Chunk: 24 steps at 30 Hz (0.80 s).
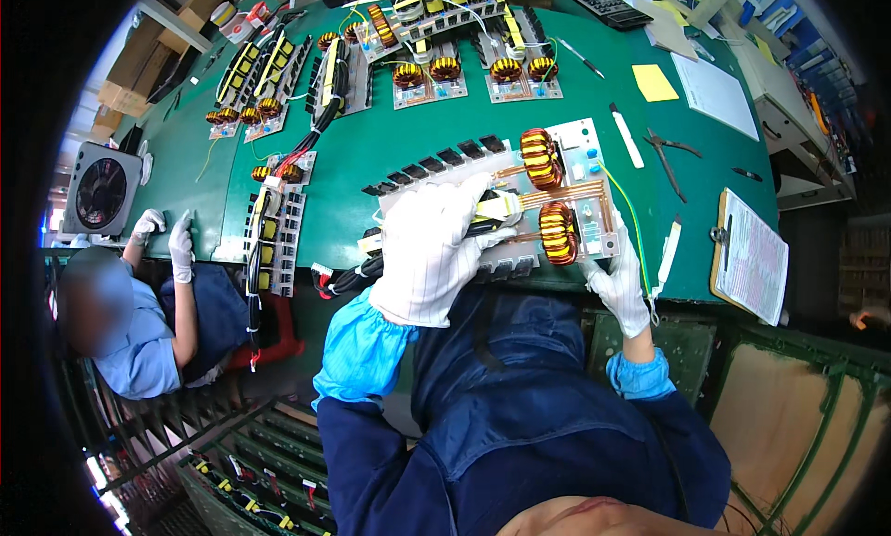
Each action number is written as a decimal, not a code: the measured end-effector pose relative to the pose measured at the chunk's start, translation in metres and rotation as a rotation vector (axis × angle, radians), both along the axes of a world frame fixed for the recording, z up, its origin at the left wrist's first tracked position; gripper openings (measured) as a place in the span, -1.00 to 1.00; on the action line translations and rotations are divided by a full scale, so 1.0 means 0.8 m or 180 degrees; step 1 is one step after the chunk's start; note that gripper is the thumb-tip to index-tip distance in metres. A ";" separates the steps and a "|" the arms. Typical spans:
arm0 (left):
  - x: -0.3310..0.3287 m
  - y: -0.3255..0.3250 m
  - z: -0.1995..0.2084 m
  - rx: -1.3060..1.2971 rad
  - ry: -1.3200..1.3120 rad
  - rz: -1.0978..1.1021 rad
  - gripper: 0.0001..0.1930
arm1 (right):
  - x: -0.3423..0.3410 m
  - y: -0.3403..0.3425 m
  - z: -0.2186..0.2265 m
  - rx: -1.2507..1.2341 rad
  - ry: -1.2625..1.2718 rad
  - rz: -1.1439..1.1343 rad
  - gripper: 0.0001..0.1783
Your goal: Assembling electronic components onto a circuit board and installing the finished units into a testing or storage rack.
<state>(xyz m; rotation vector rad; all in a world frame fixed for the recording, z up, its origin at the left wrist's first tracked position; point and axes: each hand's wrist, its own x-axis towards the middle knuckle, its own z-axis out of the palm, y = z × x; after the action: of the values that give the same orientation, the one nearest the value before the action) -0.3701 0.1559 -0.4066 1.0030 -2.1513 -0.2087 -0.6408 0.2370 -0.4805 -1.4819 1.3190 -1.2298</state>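
In front of me a long circuit board (594, 188) lies near the table's front edge, with two copper-wound toroid coils (559, 232) at its right end and a row of black components (450, 155) along its far side. My left hand (429, 253), in a white striped glove, is closed over the board's middle, around its yellow-taped parts and black cable; its palm hides what is under it. My right hand (620, 285), gloved too, grips the board's near right corner. A green-yellow wire (633, 211) runs from the board past the right hand. A black cable bundle (357, 276) trails left.
Pliers (670, 160), a white-handled cutter (626, 135), another white tool (668, 258) and a clipboard (750, 258) lie at the right. Several similar boards (429, 90) stand at the back. At the left a co-worker (139, 322) sits by a fan (102, 191) and another board (288, 230).
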 end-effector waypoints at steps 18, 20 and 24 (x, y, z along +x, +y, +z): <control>0.075 -0.021 0.018 0.1485 0.2380 0.0373 -0.51 | 0.064 -0.028 0.014 0.1212 -0.2767 0.1012 -0.23; 0.077 -0.033 -0.011 0.1346 0.2090 0.0351 -0.52 | 0.065 -0.019 -0.010 0.0942 -0.2637 0.0270 -0.20; -0.010 0.002 -0.070 0.0957 0.1496 0.0608 -0.53 | 0.059 -0.030 0.020 0.1029 -0.4995 0.2017 -0.25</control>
<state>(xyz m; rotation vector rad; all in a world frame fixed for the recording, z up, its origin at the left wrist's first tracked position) -0.3780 0.1574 -0.4626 1.1836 -1.6163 -0.6240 -0.5938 0.2128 -0.4644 -0.2851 -0.0570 -1.1347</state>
